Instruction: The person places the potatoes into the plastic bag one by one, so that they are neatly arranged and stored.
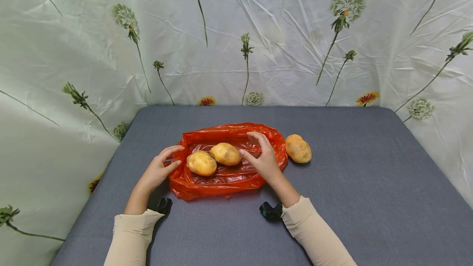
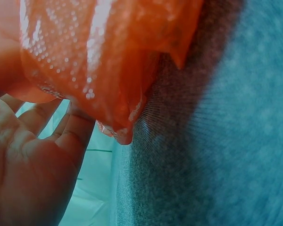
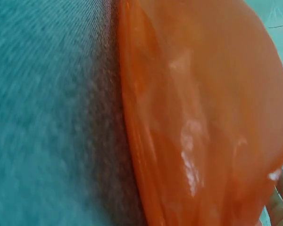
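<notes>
A red plastic bag [image 1: 236,182] lies on the table with its mouth spread wide. Inside it are two potatoes side by side, the left potato [image 1: 201,163] slightly nearer than the right potato [image 1: 226,154]. My left hand [image 1: 159,170] is at the bag's left edge, thumb and fingers apart; in the left wrist view, red plastic [image 2: 85,52] hangs in front of that hand. Over the bag's right part, my right hand [image 1: 264,161] has its fingers spread, the thumb tip close to the right potato; whether they touch I cannot tell. Neither hand grips anything.
A third potato [image 1: 298,149] lies on the table just outside the bag's right end. The grey cloth-covered table [image 1: 354,184] extends to both sides. Behind it hangs a pale curtain [image 1: 281,73] with a dandelion print. Each wrist wears a black device [image 1: 271,211].
</notes>
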